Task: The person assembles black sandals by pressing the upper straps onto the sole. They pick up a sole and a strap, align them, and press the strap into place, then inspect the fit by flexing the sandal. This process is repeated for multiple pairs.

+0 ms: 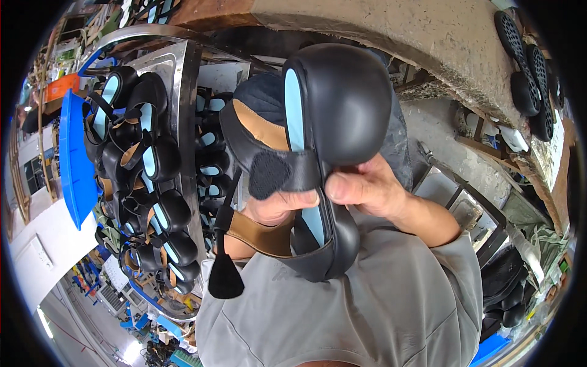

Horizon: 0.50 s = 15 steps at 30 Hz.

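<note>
A black strapped shoe [345, 104] is held up in front of my chest, its rounded toe toward the bench and its heel toward me. It has a light blue insole and tan-lined straps. A wide strap [299, 171] with a rough dark patch crosses its middle, and a loose strap end [226, 278] hangs at the left. My left hand [269, 208] is closed on the shoe's left side, its thumb lying under the cross strap; its other fingers are mostly hidden. On the right edge, my right hand [370, 186] grips with the thumb pressed against the side.
At left, several similar black shoes [162, 159] fill a metal-framed rack [189, 122], beside a blue plastic tray [76, 159]. A worn workbench [379, 21] runs across the far side. Black soles [520, 61] lie at its right end. More black pieces [507, 287] are piled lower right.
</note>
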Each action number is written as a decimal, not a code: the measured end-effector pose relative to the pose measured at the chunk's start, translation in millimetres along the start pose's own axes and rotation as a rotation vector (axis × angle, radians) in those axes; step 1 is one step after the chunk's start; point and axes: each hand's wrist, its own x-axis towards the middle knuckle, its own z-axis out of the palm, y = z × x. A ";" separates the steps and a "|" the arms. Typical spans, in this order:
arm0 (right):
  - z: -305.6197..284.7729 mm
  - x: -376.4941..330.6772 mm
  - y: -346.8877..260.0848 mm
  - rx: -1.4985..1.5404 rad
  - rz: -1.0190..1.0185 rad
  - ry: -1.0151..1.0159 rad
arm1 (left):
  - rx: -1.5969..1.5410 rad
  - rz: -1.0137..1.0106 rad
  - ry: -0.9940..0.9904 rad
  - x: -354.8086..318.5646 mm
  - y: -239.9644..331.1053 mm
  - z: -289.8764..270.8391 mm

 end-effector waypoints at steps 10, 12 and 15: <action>-11.9 -5.4 6.5 0.084 0.143 -0.042 | -0.023 0.062 -0.074 3.1 -3.3 -2.0; -15.2 -7.5 -1.6 0.122 0.204 -0.105 | -0.030 -0.074 -0.195 6.3 5.5 -6.0; -22.9 -8.9 2.5 0.187 0.262 -0.212 | -0.002 -0.267 -0.302 6.6 16.2 -10.6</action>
